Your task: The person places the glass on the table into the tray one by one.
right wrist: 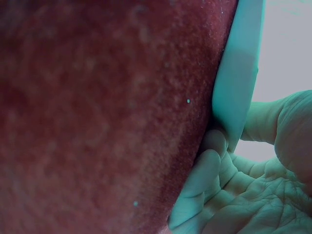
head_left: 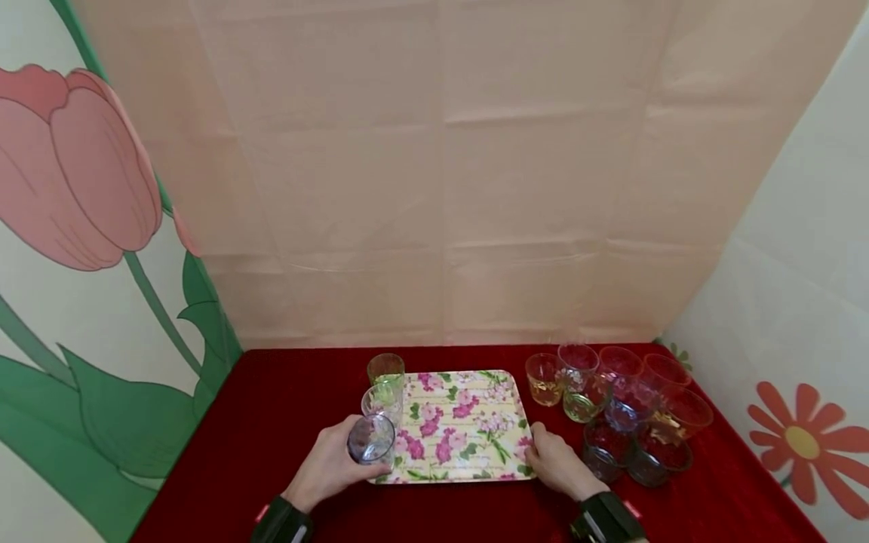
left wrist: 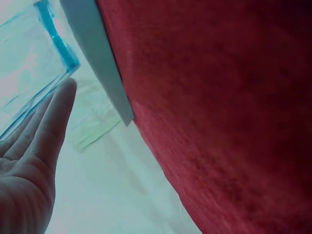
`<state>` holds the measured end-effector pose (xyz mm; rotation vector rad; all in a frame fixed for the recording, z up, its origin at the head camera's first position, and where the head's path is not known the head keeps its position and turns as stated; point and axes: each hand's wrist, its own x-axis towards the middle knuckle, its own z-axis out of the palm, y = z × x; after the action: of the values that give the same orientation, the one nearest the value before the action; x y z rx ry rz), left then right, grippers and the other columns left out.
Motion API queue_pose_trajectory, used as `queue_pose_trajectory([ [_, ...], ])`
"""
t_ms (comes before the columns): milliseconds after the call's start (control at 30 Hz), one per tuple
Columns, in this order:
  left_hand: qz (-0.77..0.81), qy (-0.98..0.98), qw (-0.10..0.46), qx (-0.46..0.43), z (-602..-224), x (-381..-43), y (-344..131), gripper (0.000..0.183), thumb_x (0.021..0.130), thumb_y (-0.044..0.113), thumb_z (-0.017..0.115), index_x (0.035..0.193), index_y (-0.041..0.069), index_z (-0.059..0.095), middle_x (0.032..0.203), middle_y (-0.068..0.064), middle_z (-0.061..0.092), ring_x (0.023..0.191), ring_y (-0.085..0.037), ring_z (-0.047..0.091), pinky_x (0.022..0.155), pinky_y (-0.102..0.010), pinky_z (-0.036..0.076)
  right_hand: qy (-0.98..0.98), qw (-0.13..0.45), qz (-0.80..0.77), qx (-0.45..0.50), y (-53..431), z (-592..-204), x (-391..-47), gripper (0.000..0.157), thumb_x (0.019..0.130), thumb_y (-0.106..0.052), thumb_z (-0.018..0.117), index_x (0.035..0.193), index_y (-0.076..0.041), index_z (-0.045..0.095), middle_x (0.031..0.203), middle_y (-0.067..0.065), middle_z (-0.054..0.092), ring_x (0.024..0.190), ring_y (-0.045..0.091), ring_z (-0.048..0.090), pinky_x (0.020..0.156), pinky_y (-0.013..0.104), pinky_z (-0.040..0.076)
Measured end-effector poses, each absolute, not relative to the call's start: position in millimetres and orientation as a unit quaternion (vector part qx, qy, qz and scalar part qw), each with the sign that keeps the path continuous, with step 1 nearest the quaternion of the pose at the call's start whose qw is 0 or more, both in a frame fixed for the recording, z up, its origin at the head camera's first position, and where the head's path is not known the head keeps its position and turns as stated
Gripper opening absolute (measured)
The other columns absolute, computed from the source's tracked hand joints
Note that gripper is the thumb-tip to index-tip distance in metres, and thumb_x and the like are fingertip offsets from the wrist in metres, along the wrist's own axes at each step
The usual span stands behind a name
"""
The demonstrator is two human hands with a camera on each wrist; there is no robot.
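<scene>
A flowered tray (head_left: 468, 426) lies on a red cloth. At its near left corner my left hand (head_left: 333, 464) holds a bluish clear glass (head_left: 371, 440), thumb on the near side and fingers on the left. In the left wrist view the fingers (left wrist: 51, 129) lie along the side of this glass (left wrist: 29, 58), which has a blue base. My right hand (head_left: 560, 460) grips the tray's right edge; in the right wrist view its curled fingers (right wrist: 202, 175) reach under the pale rim (right wrist: 239, 68). Behind the held glass, a clear glass (head_left: 382, 400) and a greenish glass (head_left: 385, 368) line the tray's left side.
Right of the tray, several tinted glasses stand close together, among them an amber glass (head_left: 544, 381), a red glass (head_left: 621, 363) and a dark glass (head_left: 658, 456). Red cloth (head_left: 285, 400) covers the table. A plain beige sheet (head_left: 441, 188) hangs behind it.
</scene>
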<state>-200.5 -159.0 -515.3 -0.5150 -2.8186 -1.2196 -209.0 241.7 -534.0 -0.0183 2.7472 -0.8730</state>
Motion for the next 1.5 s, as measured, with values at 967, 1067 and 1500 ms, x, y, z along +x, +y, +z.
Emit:
queue_pose_trajectory([
  [967,-0.352,-0.92,-0.052,-0.166,-511,-204,-157,0.092,0.073,0.058,0.086,0.137,-0.001,0.056,0.123,-0.012,0.066,0.103,-0.019,0.065,0.083,-0.039,0.059,0.947,0.115,-0.299,-0.01,241,-534,-208,0.016,0.099,-0.003,0.055,0.11,0.005,0.048,0.08,0.007,0.05,0.067,0.02,0.05,0.057,0.031,0.041],
  [1067,-0.358,-0.917,-0.057,-0.167,-508,-205,-162,0.082,0.08,0.053,0.083,0.136,-0.002,0.057,0.122,-0.013,0.066,0.096,-0.016,0.064,0.075,-0.031,0.058,0.947,0.116,-0.298,-0.008,241,-534,-208,0.017,0.099,-0.004,0.055,0.111,0.005,0.048,0.08,0.007,0.05,0.067,0.02,0.05,0.057,0.032,0.041],
  [1500,-0.448,-0.868,-0.017,-0.214,-505,-214,-188,0.045,0.113,0.03,0.033,0.128,-0.001,0.063,0.107,-0.009,0.068,0.092,-0.024,0.066,0.074,-0.032,0.058,0.948,0.105,-0.302,-0.004,242,-534,-207,0.022,0.098,-0.005,0.056,0.114,0.008,0.051,0.083,0.008,0.055,0.066,0.019,0.052,0.057,0.031,0.043],
])
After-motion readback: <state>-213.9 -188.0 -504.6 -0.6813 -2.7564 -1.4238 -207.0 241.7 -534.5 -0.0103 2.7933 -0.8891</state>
